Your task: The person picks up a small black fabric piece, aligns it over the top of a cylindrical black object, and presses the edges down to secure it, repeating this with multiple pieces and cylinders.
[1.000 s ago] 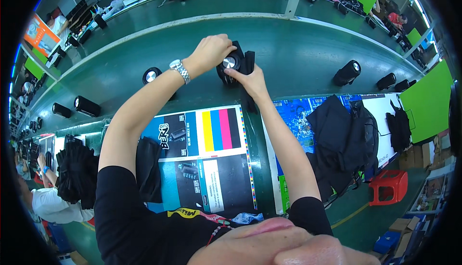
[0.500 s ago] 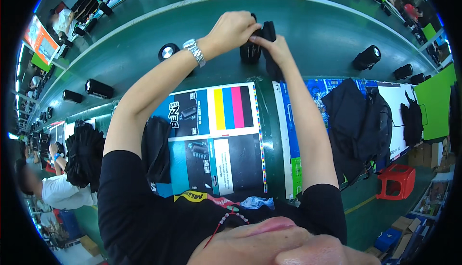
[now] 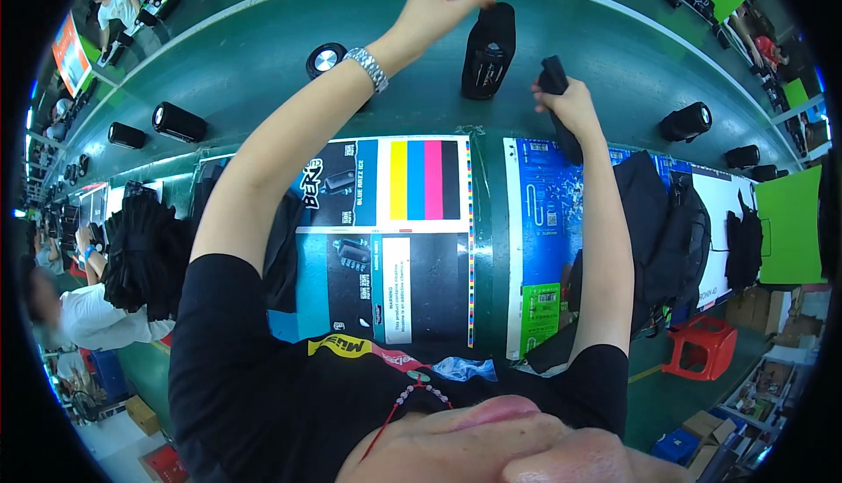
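Observation:
A dark cylindrical speaker stands on the green work surface in front of me, its upper part covered by a black cloth pouch. Just left of the pouch's top, my left hand has its fingers pinched together; their tips are slightly blurred, and whether anything thin is between them cannot be made out. A silver watch is on that wrist. To the right of the speaker, my right hand grips a folded black pouch, whose lower end hangs beside the forearm.
Another speaker stands behind my left forearm. More speakers stand at left and right. Printed sheets cover the near table. Black cloth piles lie left, black bags right. A red stool is at lower right.
My hands have moved apart from the speaker: the left up off the pouch's top, the right away to the right with the folded pouch. The speaker now stands untouched between them.

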Demonstrator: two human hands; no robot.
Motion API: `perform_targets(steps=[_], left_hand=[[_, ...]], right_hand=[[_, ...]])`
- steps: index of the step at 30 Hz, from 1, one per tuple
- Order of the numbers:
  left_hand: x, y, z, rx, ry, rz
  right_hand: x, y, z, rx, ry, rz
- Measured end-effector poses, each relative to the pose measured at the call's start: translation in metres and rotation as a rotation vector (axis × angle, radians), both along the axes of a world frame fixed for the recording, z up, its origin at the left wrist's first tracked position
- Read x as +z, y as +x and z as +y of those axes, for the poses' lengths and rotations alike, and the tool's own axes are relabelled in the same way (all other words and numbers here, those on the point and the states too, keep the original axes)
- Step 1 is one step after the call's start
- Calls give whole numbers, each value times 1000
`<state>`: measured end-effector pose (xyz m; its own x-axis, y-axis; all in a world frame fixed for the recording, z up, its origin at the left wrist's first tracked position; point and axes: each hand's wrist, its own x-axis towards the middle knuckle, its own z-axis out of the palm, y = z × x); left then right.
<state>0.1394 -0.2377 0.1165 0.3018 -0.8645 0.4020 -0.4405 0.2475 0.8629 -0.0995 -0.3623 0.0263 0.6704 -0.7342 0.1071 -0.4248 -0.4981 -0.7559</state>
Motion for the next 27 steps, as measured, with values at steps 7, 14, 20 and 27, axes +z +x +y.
perform_targets(steps=[7,14,20,27], left_hand=[[-71,14,-60,7,24,1044],[-112,-58,-64,-65,-152,945],[-139,-62,-85,184,-156,796],[-101,-66,-31,233,-57,723]], right_hand=[[7,83,-24,-509,341,-611],[-35,105,-10,-393,565,-1083],[-83,87,-48,-528,386,-850],[-13,16,-22,-843,533,-919]])
